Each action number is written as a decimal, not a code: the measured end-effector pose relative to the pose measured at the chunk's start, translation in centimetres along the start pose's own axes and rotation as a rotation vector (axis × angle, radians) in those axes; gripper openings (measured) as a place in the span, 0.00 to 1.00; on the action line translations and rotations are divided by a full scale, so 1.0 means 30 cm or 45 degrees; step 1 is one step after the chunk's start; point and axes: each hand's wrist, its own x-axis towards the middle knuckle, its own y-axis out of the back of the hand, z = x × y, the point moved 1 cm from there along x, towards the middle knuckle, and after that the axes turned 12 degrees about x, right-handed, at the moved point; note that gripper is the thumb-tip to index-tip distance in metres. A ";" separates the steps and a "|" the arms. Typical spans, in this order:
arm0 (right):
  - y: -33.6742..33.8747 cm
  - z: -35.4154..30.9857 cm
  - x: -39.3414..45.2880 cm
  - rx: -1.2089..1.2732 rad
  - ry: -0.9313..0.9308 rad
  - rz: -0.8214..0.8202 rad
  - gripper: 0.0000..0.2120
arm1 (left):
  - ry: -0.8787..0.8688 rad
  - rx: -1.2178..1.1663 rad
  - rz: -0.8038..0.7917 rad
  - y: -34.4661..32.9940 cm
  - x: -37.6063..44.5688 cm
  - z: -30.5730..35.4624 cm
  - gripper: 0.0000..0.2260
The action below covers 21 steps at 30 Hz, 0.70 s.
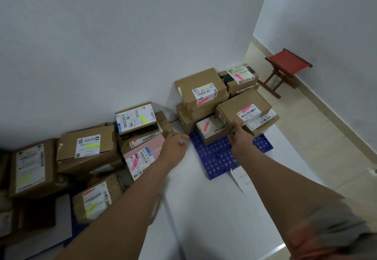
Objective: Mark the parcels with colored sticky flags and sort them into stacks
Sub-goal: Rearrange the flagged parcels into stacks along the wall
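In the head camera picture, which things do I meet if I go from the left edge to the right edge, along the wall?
Yellow-flagged box → pink box → left hand → small pink-flagged box on the blue pallet → right hand → red stool.

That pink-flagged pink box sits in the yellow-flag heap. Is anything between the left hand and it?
Nothing visible. The left hand hovers open just right of the pink cardboard box, with only bare white floor between; the brown boxes lie behind and left of it.
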 end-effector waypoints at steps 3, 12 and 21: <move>0.005 -0.009 0.005 -0.027 0.004 0.030 0.05 | -0.009 0.003 -0.003 -0.001 0.001 0.007 0.11; -0.005 -0.001 0.016 -0.010 -0.090 -0.040 0.16 | 0.011 -0.006 0.016 0.014 0.010 0.028 0.13; 0.016 -0.022 -0.011 0.209 0.140 0.080 0.21 | 0.018 -0.028 -0.001 -0.007 0.023 0.024 0.11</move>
